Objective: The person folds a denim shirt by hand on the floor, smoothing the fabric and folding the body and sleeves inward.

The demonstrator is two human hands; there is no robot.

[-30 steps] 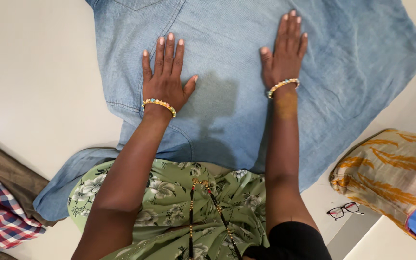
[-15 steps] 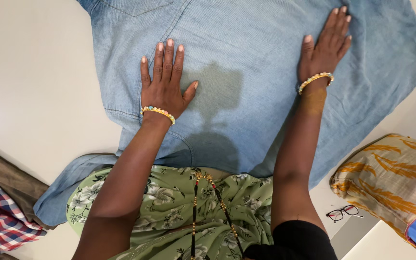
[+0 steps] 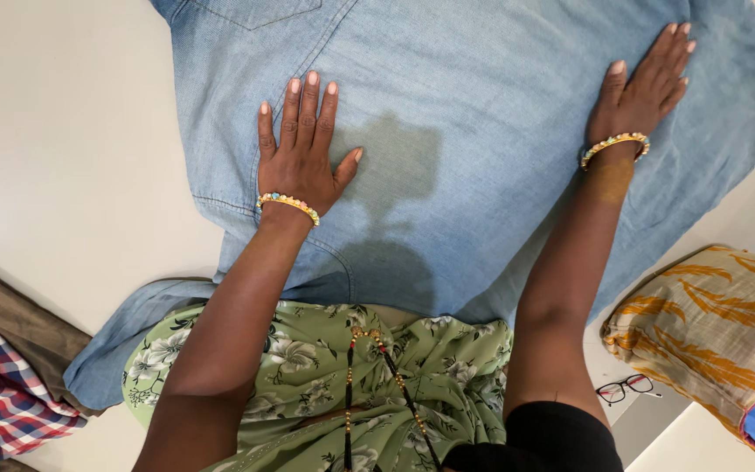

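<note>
Pale blue denim shirt (image 3: 482, 131) spread flat; my left hand (image 3: 301, 153) and right hand (image 3: 642, 92) open, palms down; right slid further right.

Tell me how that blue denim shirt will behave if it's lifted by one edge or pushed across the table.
The blue denim shirt would probably go floppy and drape: one sleeve already hangs limp over the white table edge. Pushed, it likely bunches rather than slides whole, given the soft creases near the right hand. It seems fairly light, lying flat under the left hand.
</note>
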